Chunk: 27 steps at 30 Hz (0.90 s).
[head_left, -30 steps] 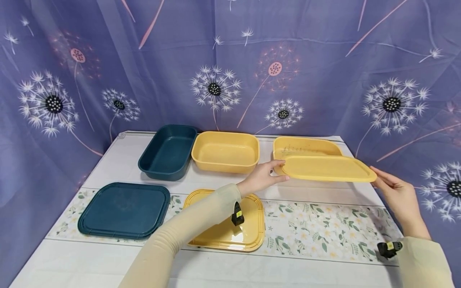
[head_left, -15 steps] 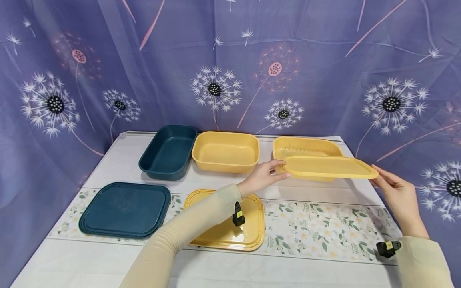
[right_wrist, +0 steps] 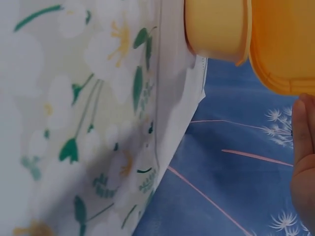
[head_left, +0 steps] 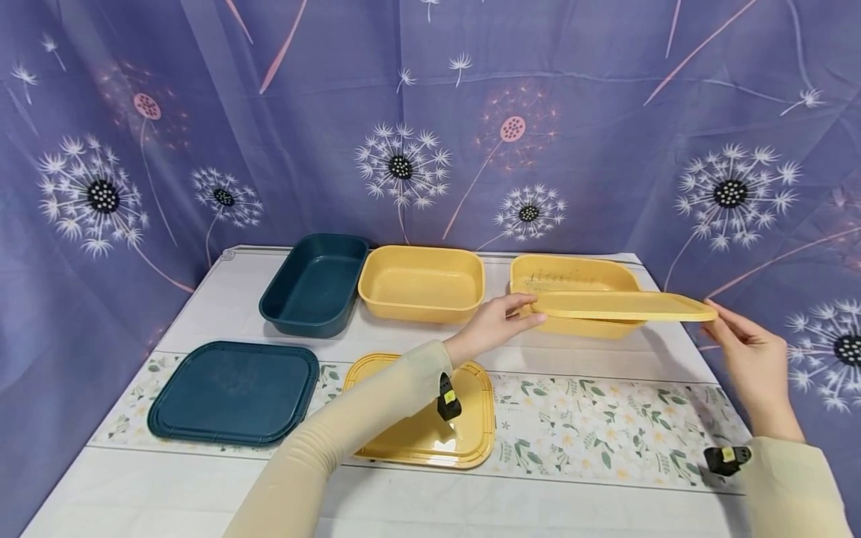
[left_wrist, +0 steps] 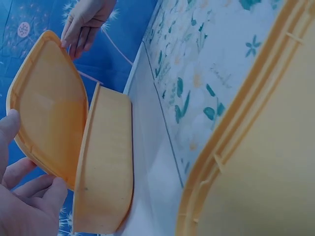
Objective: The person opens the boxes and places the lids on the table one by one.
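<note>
Between both hands a yellow lid (head_left: 622, 305) is held over the near side of the right-hand yellow box (head_left: 578, 273). The left hand (head_left: 494, 329) pinches the lid's left end between thumb and fingers; in the left wrist view its fingertips (left_wrist: 58, 189) are at the lid's edge. The right hand (head_left: 755, 366) grips the opposite end with thumb and fingertips. In the left wrist view the lid's underside faces the camera and it is tilted against the line of the box rim. Whether lid and rim touch I cannot tell.
A second yellow box (head_left: 422, 288) and a dark teal box (head_left: 316, 284) stand open at the back. In front lie a teal lid (head_left: 232, 392) and another yellow lid (head_left: 471, 426), partly under the left forearm. A purple dandelion curtain (head_left: 303, 149) hangs behind the white floral tablecloth (head_left: 592, 426).
The held lid has risen slightly, moved a little right and turned more edge-on to the head view. The right hand has shifted up and right; the left hand has moved slightly right.
</note>
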Tool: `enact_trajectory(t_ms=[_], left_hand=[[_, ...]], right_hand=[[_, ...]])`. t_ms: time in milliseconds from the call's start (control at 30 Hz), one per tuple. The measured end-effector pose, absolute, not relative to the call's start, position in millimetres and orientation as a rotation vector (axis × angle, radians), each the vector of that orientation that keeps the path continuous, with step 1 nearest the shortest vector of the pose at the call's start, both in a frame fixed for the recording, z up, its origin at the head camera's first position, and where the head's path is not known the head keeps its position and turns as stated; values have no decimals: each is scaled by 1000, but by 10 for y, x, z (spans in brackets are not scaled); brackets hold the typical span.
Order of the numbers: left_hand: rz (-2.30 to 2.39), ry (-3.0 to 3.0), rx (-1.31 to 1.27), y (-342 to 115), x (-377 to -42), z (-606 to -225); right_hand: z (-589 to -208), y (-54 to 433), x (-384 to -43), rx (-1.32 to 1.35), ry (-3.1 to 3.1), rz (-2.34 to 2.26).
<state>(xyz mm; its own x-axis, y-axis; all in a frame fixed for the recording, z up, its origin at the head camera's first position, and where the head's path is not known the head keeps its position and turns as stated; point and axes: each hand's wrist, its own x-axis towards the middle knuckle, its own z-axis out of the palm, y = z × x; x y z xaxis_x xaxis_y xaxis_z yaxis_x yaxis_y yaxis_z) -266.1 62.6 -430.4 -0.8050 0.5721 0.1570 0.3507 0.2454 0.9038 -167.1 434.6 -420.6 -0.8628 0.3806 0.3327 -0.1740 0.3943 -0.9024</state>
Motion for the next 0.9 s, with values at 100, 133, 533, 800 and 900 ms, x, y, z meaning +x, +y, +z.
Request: enact_trajectory(t_ms=[100, 133, 533, 800, 900], left_hand=[[1588, 2299, 871, 639, -2666, -4269], [1589, 2293, 872, 642, -2670, -4257], [1650, 2241, 820, 673, -2710, -4147], [1747, 2174, 809, 700, -2726, -4068], [1765, 2149, 816, 706, -2719, -4035]], right_hand=[[-4160, 4332, -1669, -185, -2090, 1534], [-4147, 4330, -1671, -184, -2055, 1565], [-4024, 4274, -1705, -197, -1882, 1591], [-3932, 4256, -1638, -195, -1974, 1390], [-3889, 4255, -1605, -214, -2024, 1275]])
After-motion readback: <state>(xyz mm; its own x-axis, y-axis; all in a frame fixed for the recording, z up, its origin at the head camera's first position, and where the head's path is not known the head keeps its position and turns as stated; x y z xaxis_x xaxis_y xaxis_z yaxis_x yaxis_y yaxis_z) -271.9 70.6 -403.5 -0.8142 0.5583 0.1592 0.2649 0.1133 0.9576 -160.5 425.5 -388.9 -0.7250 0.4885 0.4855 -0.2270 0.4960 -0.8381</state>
